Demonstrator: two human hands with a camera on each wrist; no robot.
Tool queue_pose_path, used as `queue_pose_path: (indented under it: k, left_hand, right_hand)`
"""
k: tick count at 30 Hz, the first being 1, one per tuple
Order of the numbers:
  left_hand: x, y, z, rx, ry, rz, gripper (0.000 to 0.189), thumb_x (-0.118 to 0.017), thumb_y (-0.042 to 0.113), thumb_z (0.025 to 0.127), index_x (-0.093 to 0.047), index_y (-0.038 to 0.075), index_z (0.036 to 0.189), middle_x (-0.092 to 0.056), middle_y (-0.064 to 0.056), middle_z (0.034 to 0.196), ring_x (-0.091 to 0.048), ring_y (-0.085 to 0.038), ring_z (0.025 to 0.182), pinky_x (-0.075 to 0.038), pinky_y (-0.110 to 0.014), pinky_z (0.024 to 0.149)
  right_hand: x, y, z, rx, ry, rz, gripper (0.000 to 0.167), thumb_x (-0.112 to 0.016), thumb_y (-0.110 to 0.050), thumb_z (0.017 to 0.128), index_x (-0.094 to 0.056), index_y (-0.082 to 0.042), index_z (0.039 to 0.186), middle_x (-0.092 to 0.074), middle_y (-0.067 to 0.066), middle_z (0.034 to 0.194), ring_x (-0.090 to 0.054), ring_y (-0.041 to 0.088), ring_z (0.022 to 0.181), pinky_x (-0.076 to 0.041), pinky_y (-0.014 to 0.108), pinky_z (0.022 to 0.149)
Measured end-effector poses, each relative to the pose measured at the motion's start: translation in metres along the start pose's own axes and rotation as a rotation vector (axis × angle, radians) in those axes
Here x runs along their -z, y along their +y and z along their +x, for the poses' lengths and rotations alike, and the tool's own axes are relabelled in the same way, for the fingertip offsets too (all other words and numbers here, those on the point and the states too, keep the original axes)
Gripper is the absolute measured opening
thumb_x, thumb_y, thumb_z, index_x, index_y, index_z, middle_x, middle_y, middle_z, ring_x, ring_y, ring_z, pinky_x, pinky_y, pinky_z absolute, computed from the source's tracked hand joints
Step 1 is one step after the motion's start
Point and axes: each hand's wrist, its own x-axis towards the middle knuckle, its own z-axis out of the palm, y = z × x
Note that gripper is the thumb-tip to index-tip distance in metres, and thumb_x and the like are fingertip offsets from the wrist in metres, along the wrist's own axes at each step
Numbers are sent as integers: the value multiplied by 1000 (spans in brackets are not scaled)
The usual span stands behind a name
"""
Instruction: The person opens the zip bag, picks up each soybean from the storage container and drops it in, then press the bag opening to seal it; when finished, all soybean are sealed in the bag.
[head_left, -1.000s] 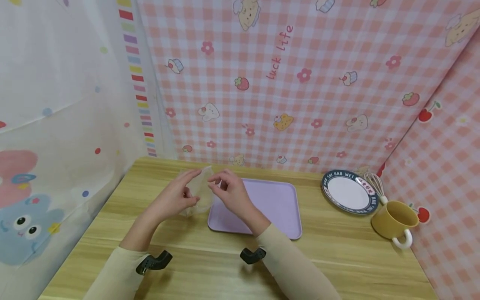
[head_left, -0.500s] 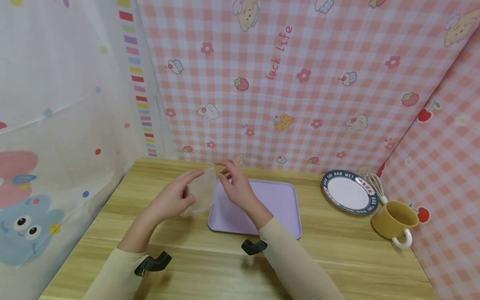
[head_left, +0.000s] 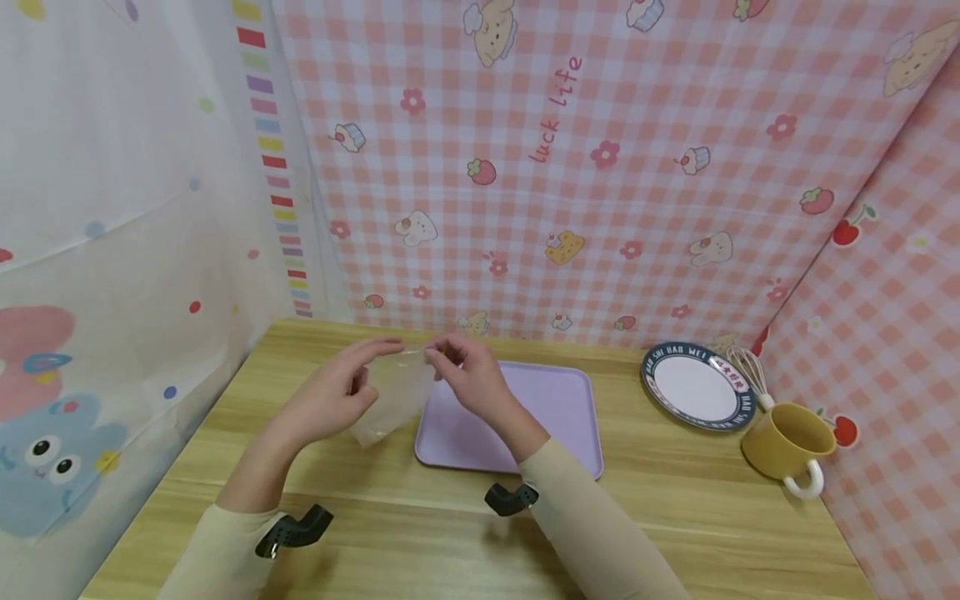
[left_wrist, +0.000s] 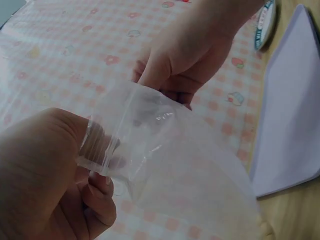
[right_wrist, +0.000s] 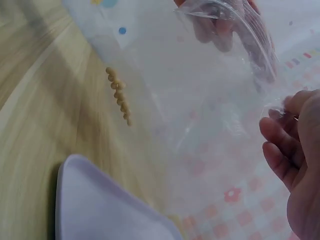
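A clear zip-lock bag (head_left: pixel 393 393) hangs between my two hands above the table, just left of the lilac tray (head_left: pixel 540 417). My left hand (head_left: pixel 330 396) pinches the bag's zip edge at its left end; in the left wrist view the ribbed zip strip crosses its fingers. At the other end of the mouth, my right hand (head_left: pixel 474 379) pinches the rim between thumb and fingers. Several small round tan beans (right_wrist: pixel 119 95) lie in a row along the bag's bottom, seen in the right wrist view. Whether the zip is parted cannot be told.
At the right stand a white plate (head_left: pixel 693 385) with a dark patterned rim, a whisk (head_left: pixel 750 371) and a yellow mug (head_left: pixel 787 437) with a white handle. Printed cloth hangs behind the wooden table (head_left: pixel 420 517) and on both sides.
Half a second ago my right fingers were raised apart from the bag; now they pinch its rim. The bag has tilted, with its lower corner swung toward me. My left hand shifted slightly left.
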Motion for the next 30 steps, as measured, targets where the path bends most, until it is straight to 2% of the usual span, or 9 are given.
queue_pose_path:
  k: [2, 5, 7, 8, 12, 15, 19, 23, 30]
  left_hand:
    - [7, 4, -2, -22, 17, -19, 70, -56, -12, 95, -58, 16, 159, -64, -4, 147, -41, -11, 56, -43, -29, 54]
    - [20, 11, -6, -49, 41, -66, 72, -56, -13, 95, -59, 20, 159, -67, -3, 94, -39, -11, 54, -42, -30, 53]
    - [27, 16, -10, -73, 57, -98, 71, -57, -12, 97, -59, 21, 159, -64, -1, 87, -39, -12, 53, -41, -30, 52]
    - [31, 18, -12, -79, 65, -110, 68, -58, -10, 99, -59, 22, 159, -66, 0, 88, -41, -13, 53, -42, -31, 51]
    - [39, 26, -17, -104, 93, -167, 52, -64, 2, 109, -60, 20, 158, -70, -2, 140, -58, -17, 65, -50, -30, 57]
    - [40, 30, -20, -98, 97, -223, 45, -64, 9, 113, -61, 14, 157, -71, -10, 139, -71, -19, 87, -59, -27, 73]
    - [37, 34, -20, -88, 104, -226, 42, -68, 10, 111, -64, 10, 152, -73, -10, 132, -72, -20, 108, -58, -25, 92]
    - [29, 36, -15, -67, 145, -178, 33, -77, 13, 106, -72, 11, 139, -76, -4, 120, -70, -18, 106, -56, -24, 93]
    - [13, 39, -6, -39, 210, -171, 9, -75, 17, 108, -81, 13, 113, -79, -2, 100, -69, -18, 85, -55, -30, 70]
  right_hand:
    - [2, -8, -1, -2, 17, 37, 10, -70, -10, 110, -78, -3, 109, -73, 6, 87, -67, 17, 71, -49, 26, 60]
    - [5, -21, -4, -14, 39, 86, 12, -70, -12, 111, -78, -4, 108, -74, 5, 91, -68, 18, 72, -51, 27, 62]
    - [8, -32, -6, -26, 50, 125, 12, -70, -13, 111, -78, -4, 108, -74, 7, 91, -67, 18, 72, -53, 27, 63]
    - [9, -37, -6, -33, 56, 150, 12, -70, -13, 110, -78, -4, 107, -74, 8, 91, -67, 18, 72, -53, 27, 63]
    - [16, -57, -10, -59, 113, 213, 12, -73, -12, 108, -78, -2, 105, -73, 13, 89, -65, 18, 68, -53, 26, 62]
    - [22, -66, -13, -64, 189, 227, 10, -75, -10, 106, -78, -1, 102, -74, 10, 86, -63, 16, 63, -52, 25, 59]
    - [33, -72, -16, -51, 288, 263, 9, -75, -6, 105, -76, 2, 101, -74, 3, 82, -61, 14, 58, -55, 25, 58]
    - [47, -74, -21, -41, 362, 290, 8, -74, -5, 105, -75, 3, 103, -73, 2, 82, -58, 13, 56, -56, 24, 57]
    - [70, -75, -35, -52, 403, 271, 9, -74, -6, 106, -75, 3, 103, -74, 5, 83, -57, 13, 56, -55, 24, 57]
